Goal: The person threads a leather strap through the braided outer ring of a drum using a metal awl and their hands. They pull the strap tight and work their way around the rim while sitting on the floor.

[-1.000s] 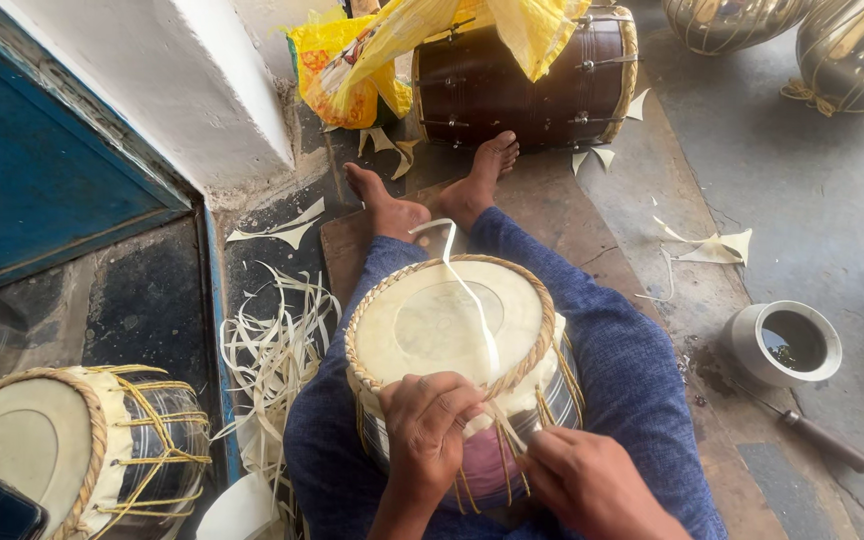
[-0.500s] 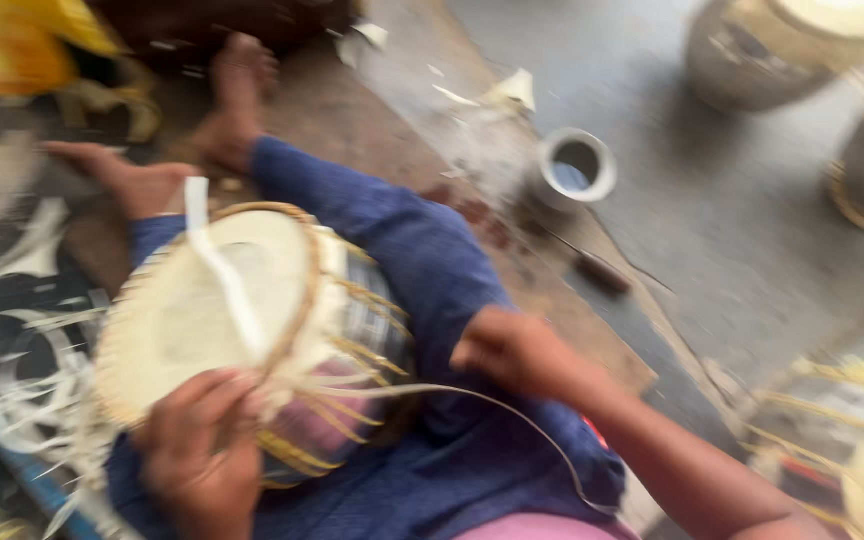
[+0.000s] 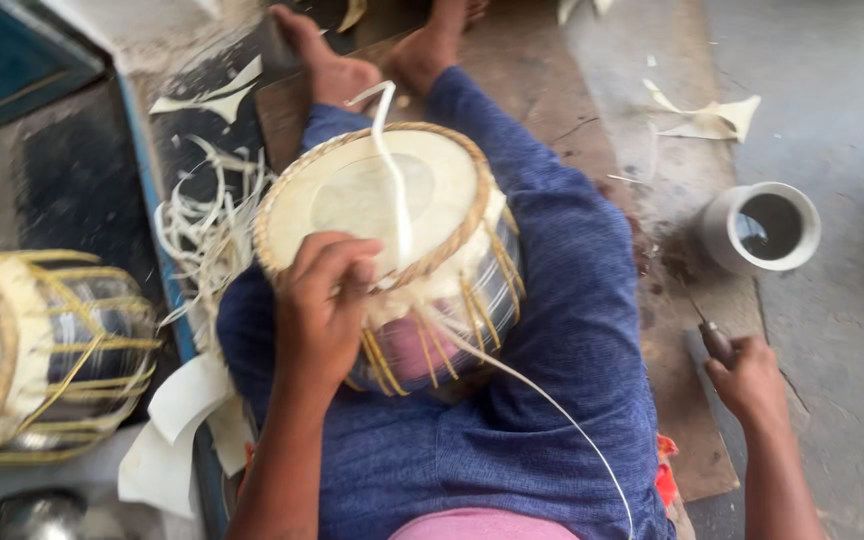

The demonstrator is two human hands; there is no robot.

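1. Head view, nearest first: the person sits on the floor with legs in blue trousers [image 3: 552, 330] stretched forward, and a drum [image 3: 392, 250] rests on the lap, its pale skin head facing up.
2. Left hand [image 3: 324, 310] lies over the near rim of the drum, fingers curled and pressed on the woven edge where a pale strap [image 3: 397, 190] crosses the skin. It is clamped on the rim; whether it pinches the strap itself I cannot tell.
3. A thin pale strip [image 3: 542, 400] runs from the near side of the drum down across the right thigh toward the bottom edge of the frame.
4. Right hand [image 3: 747, 380] is well apart from the left, out to the right over a wooden board [image 3: 672, 300] on the floor, closed around the handle of a small tool [image 3: 714, 340]; the tool's tip is too blurred to tell.
5. A second drum [image 3: 32, 350] with yellow lacing lies on its side at the left edge, beside a tangle of pale strips [image 3: 202, 230].
6. A grey cup [image 3: 762, 228] holding dark liquid stands past the right hand, at the board's right edge.
7. Farthest: both bare feet [image 3: 337, 70] at the top, with pale offcuts [image 3: 702, 115] scattered on the floor.
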